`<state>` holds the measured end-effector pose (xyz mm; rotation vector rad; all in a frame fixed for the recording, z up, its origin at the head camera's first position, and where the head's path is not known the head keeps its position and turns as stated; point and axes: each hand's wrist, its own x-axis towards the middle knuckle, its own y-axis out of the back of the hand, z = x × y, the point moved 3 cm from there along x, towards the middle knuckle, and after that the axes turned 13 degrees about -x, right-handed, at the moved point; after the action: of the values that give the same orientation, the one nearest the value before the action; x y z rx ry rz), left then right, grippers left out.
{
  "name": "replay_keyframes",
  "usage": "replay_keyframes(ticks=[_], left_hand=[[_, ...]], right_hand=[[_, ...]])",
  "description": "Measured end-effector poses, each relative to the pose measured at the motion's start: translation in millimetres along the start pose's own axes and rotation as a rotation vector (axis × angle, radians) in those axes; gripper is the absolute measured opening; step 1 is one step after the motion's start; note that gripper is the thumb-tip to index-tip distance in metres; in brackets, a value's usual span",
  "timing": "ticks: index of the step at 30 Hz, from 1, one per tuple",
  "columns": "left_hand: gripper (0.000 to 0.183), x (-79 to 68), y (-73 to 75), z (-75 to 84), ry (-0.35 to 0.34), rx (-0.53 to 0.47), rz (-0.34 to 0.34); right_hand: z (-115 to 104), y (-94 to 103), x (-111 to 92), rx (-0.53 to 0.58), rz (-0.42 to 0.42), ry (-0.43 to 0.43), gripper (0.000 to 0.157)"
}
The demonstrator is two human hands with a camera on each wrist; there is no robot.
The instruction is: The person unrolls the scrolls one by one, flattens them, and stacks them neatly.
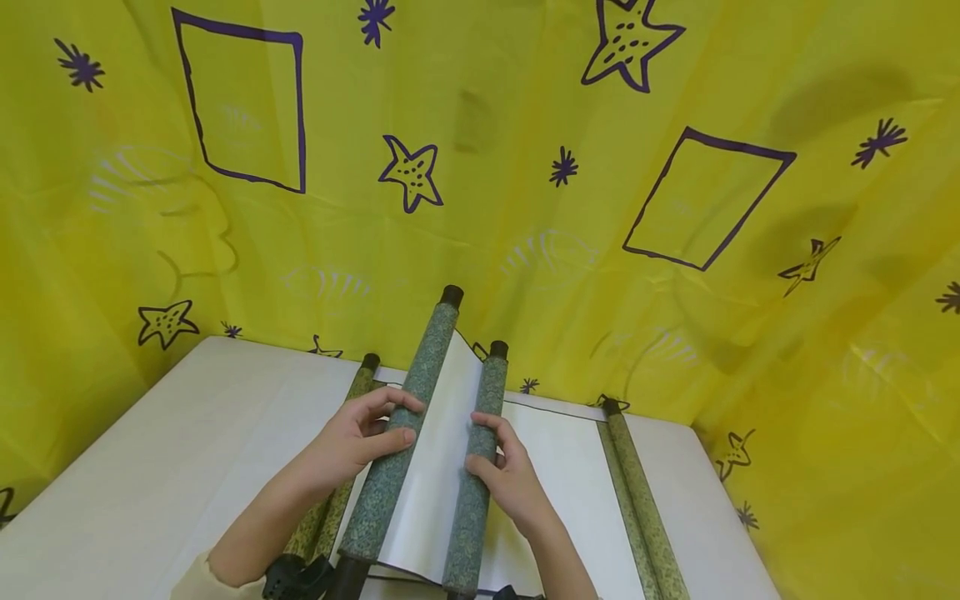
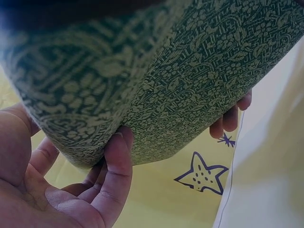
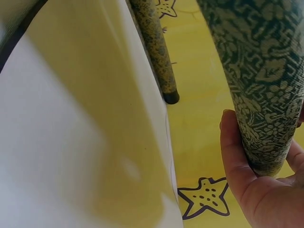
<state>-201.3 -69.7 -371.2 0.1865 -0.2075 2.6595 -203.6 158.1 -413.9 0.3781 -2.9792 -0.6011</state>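
Note:
A hanging scroll with two green patterned rolls is held up, tilted, over the table. My left hand (image 1: 352, 442) grips its left roll (image 1: 382, 500), thumb on the near side. Around the right roll (image 1: 491, 383) curl the fingers and thumb of my right hand (image 1: 517, 479). White backing (image 1: 431, 475) spans the gap between the rolls, and dark knobs cap their ends. The left wrist view shows leaf-and-flower cloth (image 2: 95, 90) close up, with fingertips (image 2: 230, 118) of the other hand beyond. In the right wrist view, the right hand (image 3: 270, 199) cups the roll (image 3: 266, 85).
Beneath lies a second scroll, its white sheet (image 1: 562, 467) spread between an olive left roll (image 1: 362, 383) and an olive right roll (image 1: 645, 500). Both scrolls are over a white table (image 1: 187, 442). A yellow curtain (image 1: 480, 225) with star drawings hangs behind the table and along its sides.

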Motion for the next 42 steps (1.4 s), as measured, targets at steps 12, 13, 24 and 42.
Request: replay_keyframes(ticks=[12, 13, 24, 42], left_hand=[[0.032, -2.6, -0.2, 3.5, -0.004, -0.004, 0.01], [0.032, -2.8, -0.2, 4.0, -0.007, -0.003, 0.007], [0.032, -4.3, -0.1, 7.5, -0.014, -0.016, 0.014], [0.03, -6.5, -0.4, 13.4, -0.083, 0.0, -0.018]], right_hand=[[-2, 0.7, -2, -0.032, 0.012, -0.001, 0.05], [2, 0.7, 0, -0.032, 0.014, -0.001, 0.051], [18, 0.6, 5, -0.054, 0.038, 0.007, 0.049], [15, 1.2, 5, -0.04, 0.035, -0.016, 0.049]])
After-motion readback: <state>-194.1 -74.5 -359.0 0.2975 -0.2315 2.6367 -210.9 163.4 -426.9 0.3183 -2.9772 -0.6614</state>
